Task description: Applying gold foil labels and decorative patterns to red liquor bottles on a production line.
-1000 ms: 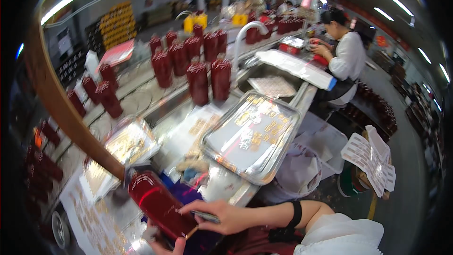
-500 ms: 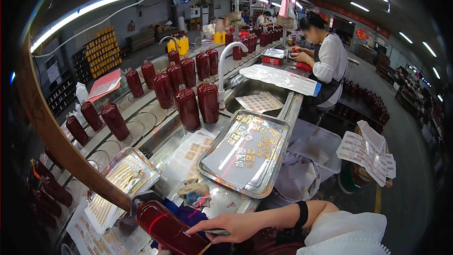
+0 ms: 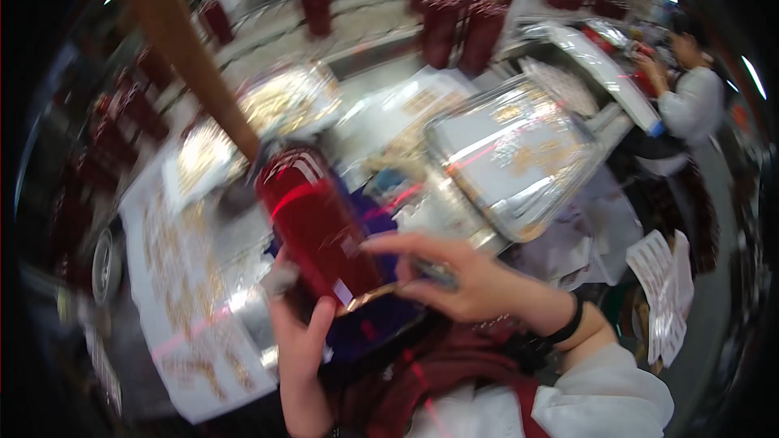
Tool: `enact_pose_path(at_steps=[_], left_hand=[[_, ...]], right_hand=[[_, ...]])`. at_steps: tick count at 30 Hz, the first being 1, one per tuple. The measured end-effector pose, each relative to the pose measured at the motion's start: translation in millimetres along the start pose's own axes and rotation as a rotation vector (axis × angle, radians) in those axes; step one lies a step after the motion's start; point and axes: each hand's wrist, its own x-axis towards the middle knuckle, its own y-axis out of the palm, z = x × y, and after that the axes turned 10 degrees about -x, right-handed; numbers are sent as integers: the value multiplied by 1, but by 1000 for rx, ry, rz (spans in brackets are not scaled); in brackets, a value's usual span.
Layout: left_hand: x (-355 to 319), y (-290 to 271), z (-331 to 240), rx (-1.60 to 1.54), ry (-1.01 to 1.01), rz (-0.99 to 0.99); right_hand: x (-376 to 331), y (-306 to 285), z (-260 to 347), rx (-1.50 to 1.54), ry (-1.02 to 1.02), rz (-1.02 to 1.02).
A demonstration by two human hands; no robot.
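A dark red glass bottle [image 3: 312, 207] lies tilted in front of me, its base toward me and a red light line across it. My left hand [image 3: 300, 332] grips it near the base, thumb along the side and the other fingers partly hidden. At the bottle's right side is my right hand [image 3: 462, 276], its index finger stretched along the glass. A slim metallic tool [image 3: 438, 272] sits in its curled fingers, too blurred to name. A thin, light-brown strip runs between this hand and the bottle's base. Purple cloth [image 3: 365, 219] lies beneath the bottle.
A metal tray [image 3: 519, 231] with gold-coloured character pieces stands to the right. Printed sheets [image 3: 174, 276] lie at the left, behind a wooden post [image 3: 199, 65]. Several red bottles [image 3: 442, 28] stand at the back. A co-worker [image 3: 694, 85] sits at the far right.
My view has swung down and toward the left, blurring the picture. The bottle and both hands now appear higher in view. My left hand, mostly hidden before, shows on the bottle.
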Motion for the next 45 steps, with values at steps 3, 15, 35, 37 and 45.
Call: enact_pose_path(at_steps=[3,15,35,37,45], left_hand=[[1,-7,-3,-133,67,32],[-1,4,-15,-117,-63,67],[-9,-4,-7,144,208,-53],[-17,-5,-8,465,423,-141],[-35,10,-13,1214,750,-136]], right_hand=[[-2,3,5,-10,63,4],[0,10,10,55,51,-53],[2,6,-20,118,130,-41],[2,4,-19,147,110,-57],[2,1,-18,169,85,-63]])
